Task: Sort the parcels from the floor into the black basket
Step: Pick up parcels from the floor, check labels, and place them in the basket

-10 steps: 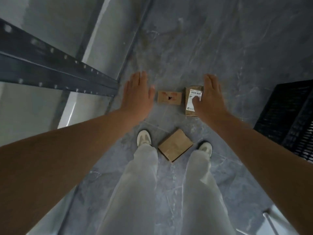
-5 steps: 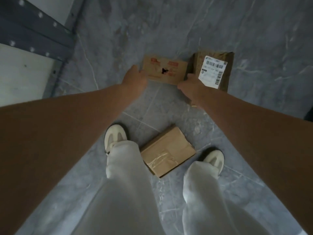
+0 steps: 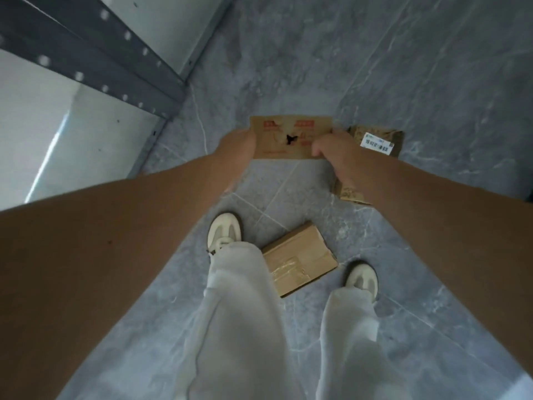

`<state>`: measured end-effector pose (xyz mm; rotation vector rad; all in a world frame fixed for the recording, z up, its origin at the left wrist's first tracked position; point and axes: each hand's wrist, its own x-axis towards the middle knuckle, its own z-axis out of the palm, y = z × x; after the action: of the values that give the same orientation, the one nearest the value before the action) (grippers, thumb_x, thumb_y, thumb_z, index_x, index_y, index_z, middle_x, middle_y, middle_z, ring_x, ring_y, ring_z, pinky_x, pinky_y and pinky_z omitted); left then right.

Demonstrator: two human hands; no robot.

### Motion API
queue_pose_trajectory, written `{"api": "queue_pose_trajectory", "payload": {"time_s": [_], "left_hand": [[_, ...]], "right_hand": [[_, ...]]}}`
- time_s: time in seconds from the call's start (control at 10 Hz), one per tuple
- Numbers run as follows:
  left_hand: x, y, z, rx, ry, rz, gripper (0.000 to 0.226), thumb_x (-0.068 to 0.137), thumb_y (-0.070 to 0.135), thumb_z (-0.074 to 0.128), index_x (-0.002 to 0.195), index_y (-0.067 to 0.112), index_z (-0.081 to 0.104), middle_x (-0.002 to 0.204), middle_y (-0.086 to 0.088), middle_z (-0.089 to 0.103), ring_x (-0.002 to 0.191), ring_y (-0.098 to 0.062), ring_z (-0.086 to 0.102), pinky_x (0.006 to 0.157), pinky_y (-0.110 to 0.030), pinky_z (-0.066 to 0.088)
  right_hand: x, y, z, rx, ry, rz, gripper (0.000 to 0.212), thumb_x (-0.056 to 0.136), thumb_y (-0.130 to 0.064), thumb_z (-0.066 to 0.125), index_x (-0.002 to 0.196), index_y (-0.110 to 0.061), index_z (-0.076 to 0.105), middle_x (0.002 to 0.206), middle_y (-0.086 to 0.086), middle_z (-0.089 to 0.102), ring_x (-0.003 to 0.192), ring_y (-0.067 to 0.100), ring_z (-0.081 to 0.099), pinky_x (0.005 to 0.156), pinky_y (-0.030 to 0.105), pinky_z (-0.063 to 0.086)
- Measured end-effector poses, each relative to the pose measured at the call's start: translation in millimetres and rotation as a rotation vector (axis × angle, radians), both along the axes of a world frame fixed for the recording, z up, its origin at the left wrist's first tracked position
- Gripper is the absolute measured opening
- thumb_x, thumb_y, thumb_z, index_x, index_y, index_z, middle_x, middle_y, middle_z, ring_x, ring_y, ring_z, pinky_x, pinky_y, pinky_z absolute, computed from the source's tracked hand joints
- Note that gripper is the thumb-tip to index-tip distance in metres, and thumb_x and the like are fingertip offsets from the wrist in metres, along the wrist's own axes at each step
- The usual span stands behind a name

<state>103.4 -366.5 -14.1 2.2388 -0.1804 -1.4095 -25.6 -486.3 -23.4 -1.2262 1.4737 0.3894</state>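
Cardboard parcel [image 3: 290, 138] gripped at both side edges by left hand [image 3: 238, 145] and right hand [image 3: 336, 153].

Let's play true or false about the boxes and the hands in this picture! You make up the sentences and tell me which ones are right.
1. The left hand and the right hand both hold the red-printed box. True.
2. The taped box lies between the two shoes. True.
3. The labelled box is in the right hand. False: it lies on the floor, partly hidden behind the right arm.
4. The black basket stands between the shoes. False: only the taped box lies there.
5. The person wears black trousers. False: the trousers are pale, nearly white.
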Motion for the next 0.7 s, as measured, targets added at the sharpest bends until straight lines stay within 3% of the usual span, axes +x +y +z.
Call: {"api": "queue_pose_trajectory", "payload": {"time_s": [0.1, 0.2, 0.3, 0.4, 0.5, 0.6, 0.7], "left_hand": [[16, -2, 69, -0.072, -0.033, 0.015, 0.024, 0.099, 0.018, 0.04, 0.114, 0.011, 0.057, 0.113, -0.005, 0.05, 0.103, -0.017, 0.047, 0.102, -0.041, 0.043], [34, -12, 151, -0.085, -0.087, 0.105, 0.018, 0.099, 0.023, 0.042, 0.101, 0.017, 0.059, 0.111, -0.003, 0.053, 0.102, -0.018, 0.05, 0.103, -0.043, 0.045], [33, -38, 256, -0.151, -0.245, 0.133, 0.027, 0.097, 0.012, 0.042, 0.111, 0.003, 0.064, 0.099, -0.007, 0.055, 0.094, -0.021, 0.051, 0.09, -0.041, 0.047], [21, -50, 348, -0.254, -0.381, 0.285, 0.024, 0.095, 0.013, 0.044, 0.106, 0.01, 0.065, 0.096, -0.005, 0.062, 0.091, -0.023, 0.056, 0.077, -0.033, 0.042], [-1, -54, 451, -0.392, -0.456, 0.357, 0.02, 0.096, 0.018, 0.045, 0.099, 0.02, 0.065, 0.097, 0.0, 0.065, 0.095, -0.02, 0.059, 0.081, -0.032, 0.044], [-30, -32, 534, -0.47, -0.485, 0.423, 0.018, 0.092, 0.028, 0.051, 0.099, 0.024, 0.067, 0.097, 0.006, 0.068, 0.098, -0.015, 0.064, 0.09, -0.037, 0.053], [-54, 0, 603, -0.528, -0.531, 0.474, 0.02, 0.09, 0.031, 0.051, 0.096, 0.03, 0.07, 0.103, 0.004, 0.071, 0.1, -0.017, 0.067, 0.094, -0.046, 0.054]], "right_hand": [[17, -6, 82, -0.004, -0.04, 0.069, 0.045, 0.086, -0.001, 0.05, 0.131, -0.007, 0.052, 0.117, 0.011, 0.057, 0.108, 0.026, 0.053, 0.084, 0.03, 0.041], [31, -25, 164, -0.046, -0.112, 0.082, 0.043, 0.088, 0.001, 0.049, 0.13, -0.008, 0.056, 0.116, 0.009, 0.059, 0.101, 0.02, 0.051, 0.08, 0.027, 0.04], [40, -43, 254, -0.087, -0.211, 0.093, 0.034, 0.092, 0.002, 0.049, 0.122, -0.007, 0.06, 0.097, 0.007, 0.061, 0.082, 0.015, 0.051, 0.063, 0.022, 0.038], [43, -64, 349, -0.172, -0.333, 0.094, 0.019, 0.093, 0.0, 0.049, 0.097, -0.015, 0.061, 0.078, 0.001, 0.054, 0.073, 0.012, 0.051, 0.059, 0.017, 0.04], [31, -82, 444, -0.225, -0.48, 0.082, 0.017, 0.09, -0.01, 0.052, 0.094, -0.012, 0.069, 0.107, 0.014, 0.07, 0.101, 0.027, 0.064, 0.093, 0.04, 0.053], [3, -86, 528, -0.196, -0.613, 0.039, 0.023, 0.1, -0.027, 0.047, 0.096, -0.017, 0.068, 0.11, 0.008, 0.07, 0.102, 0.024, 0.066, 0.09, 0.04, 0.055], [-14, -74, 592, -0.125, -0.689, 0.113, 0.044, 0.103, -0.045, 0.037, 0.124, -0.015, 0.061, 0.117, 0.007, 0.067, 0.106, 0.023, 0.064, 0.081, 0.032, 0.055]]}}
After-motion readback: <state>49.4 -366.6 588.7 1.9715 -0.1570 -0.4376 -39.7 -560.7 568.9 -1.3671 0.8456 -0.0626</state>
